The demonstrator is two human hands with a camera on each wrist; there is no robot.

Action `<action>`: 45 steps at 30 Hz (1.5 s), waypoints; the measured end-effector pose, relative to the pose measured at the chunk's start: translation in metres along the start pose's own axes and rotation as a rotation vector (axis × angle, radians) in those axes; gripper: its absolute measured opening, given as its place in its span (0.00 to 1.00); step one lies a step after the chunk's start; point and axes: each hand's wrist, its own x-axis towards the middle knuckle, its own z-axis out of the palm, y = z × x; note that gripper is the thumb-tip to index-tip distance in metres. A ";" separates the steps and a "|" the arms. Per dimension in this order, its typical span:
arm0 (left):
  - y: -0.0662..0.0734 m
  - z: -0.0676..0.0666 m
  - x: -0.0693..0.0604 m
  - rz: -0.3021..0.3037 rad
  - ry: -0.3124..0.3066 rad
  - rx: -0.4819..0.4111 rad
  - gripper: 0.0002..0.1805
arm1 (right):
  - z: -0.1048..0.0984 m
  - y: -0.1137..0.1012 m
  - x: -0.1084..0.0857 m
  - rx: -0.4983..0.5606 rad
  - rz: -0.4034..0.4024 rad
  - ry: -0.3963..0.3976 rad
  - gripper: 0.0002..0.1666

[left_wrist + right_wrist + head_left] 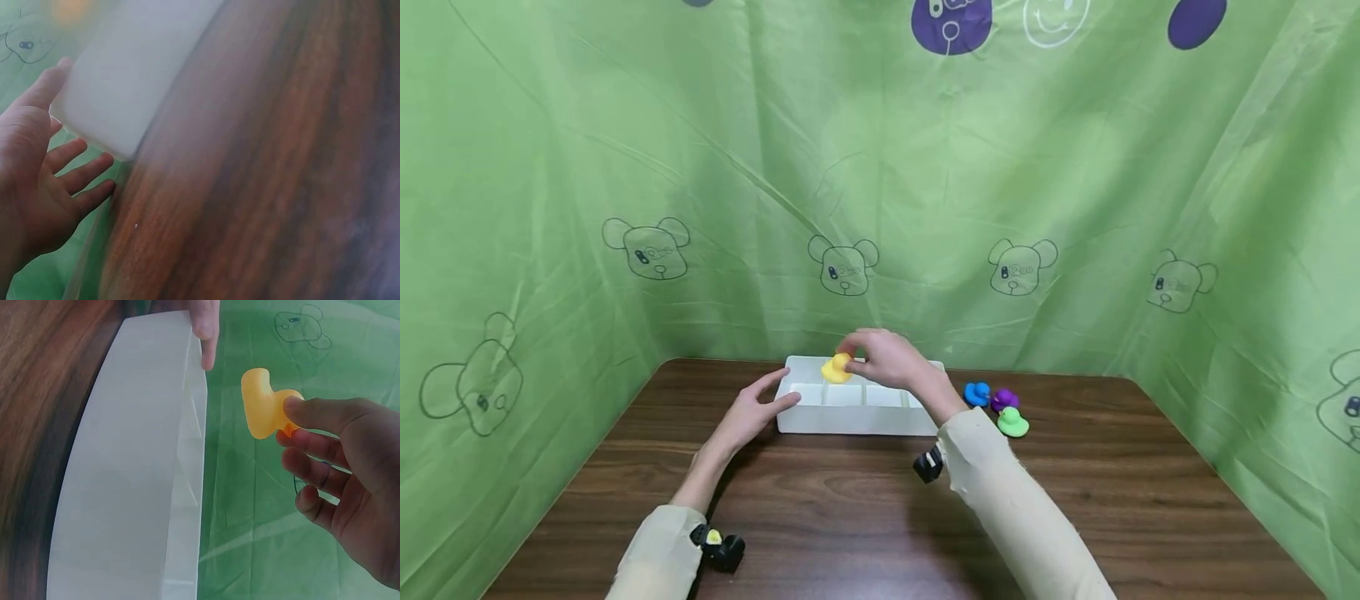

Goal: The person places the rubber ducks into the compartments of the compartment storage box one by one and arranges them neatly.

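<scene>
Pinching the yellow duck (835,369) above the white box (857,421), right hand (887,358); job looks unfinished, with blue duck (977,394), purple duck (1003,400) and green duck (1012,423) right of the box. Left hand (747,419), fingers apart, at the box's left end (firmness of contact unclear). Box's right end partly hidden by the right wrist.

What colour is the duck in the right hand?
Yellow. The duck shows best in the right wrist view.
</scene>
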 end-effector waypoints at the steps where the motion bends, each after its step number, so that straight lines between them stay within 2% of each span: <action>1: 0.001 -0.001 0.000 -0.006 0.002 -0.006 0.40 | 0.001 -0.002 0.002 -0.005 -0.007 -0.004 0.14; 7: 0.005 -0.003 0.000 -0.008 0.007 0.003 0.38 | 0.004 -0.011 0.013 -0.043 -0.031 -0.016 0.13; 12: 0.005 -0.003 -0.001 -0.004 0.002 0.013 0.40 | 0.011 -0.014 0.019 -0.045 -0.030 -0.034 0.13; 21: 0.006 -0.003 -0.006 -0.031 -0.007 -0.038 0.40 | 0.016 -0.018 0.023 -0.038 -0.028 -0.045 0.13; 24: 0.013 -0.004 -0.011 -0.033 -0.014 -0.050 0.40 | 0.016 -0.019 0.023 -0.045 -0.030 -0.051 0.13; 30: 0.040 -0.006 -0.027 -0.040 -0.040 -0.051 0.39 | 0.017 -0.021 0.023 -0.042 -0.022 -0.065 0.14; 32: 0.044 -0.007 -0.029 -0.041 -0.045 -0.043 0.39 | 0.018 -0.021 0.023 -0.035 -0.018 -0.068 0.14; 35: 0.039 -0.005 -0.027 -0.047 -0.038 -0.054 0.40 | 0.020 -0.022 0.024 -0.034 -0.019 -0.069 0.14; 39: 0.024 -0.001 -0.022 -0.051 -0.016 -0.059 0.40 | 0.023 -0.022 0.025 -0.035 -0.020 -0.073 0.16; 45: 0.011 0.001 -0.020 -0.022 0.016 -0.028 0.41 | 0.029 -0.022 0.027 -0.020 -0.021 -0.082 0.17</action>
